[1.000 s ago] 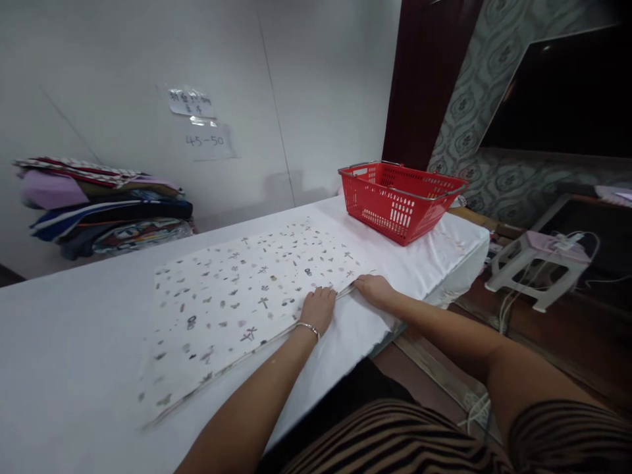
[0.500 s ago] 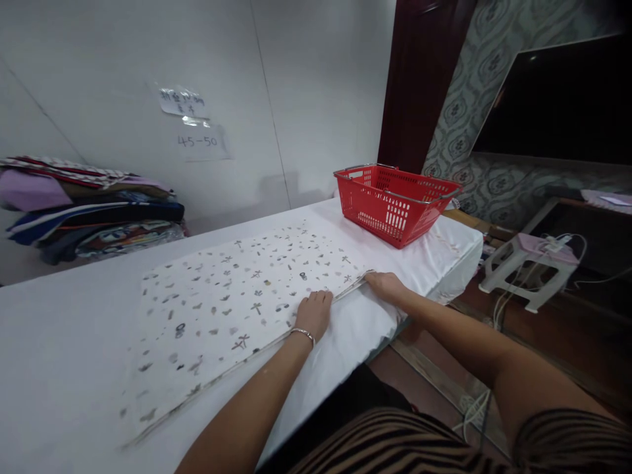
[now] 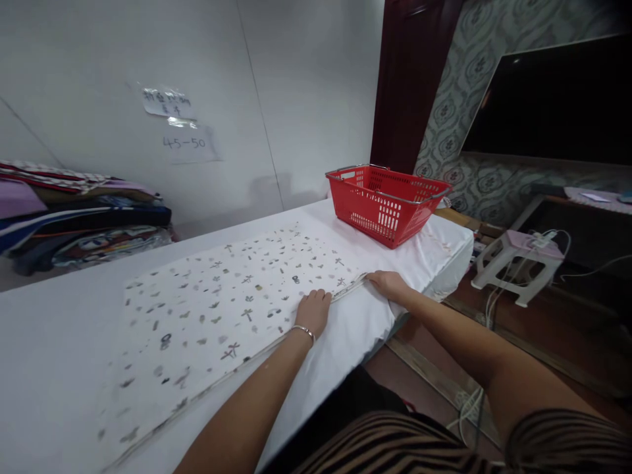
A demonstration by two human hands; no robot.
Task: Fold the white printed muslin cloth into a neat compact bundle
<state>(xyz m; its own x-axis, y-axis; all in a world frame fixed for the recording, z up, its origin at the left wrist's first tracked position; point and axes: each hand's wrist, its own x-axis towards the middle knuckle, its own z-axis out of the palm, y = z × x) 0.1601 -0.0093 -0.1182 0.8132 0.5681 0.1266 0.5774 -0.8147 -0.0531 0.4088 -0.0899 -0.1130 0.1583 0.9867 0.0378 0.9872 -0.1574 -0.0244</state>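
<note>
At frame centre, your left hand and right hand stay pressed flat on the cloth edge; nothing has shifted.

We count one patterned cloth, one red basket, one pile of folded fabrics, one white stool and two paper notes.

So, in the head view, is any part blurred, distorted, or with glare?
Head view: the near-left end of the printed cloth is soft and smeared, edges bow from the wide lens, and glare shines on the taped note; left hand and right hand look sharp, and the red basket is evenly lit.
</note>
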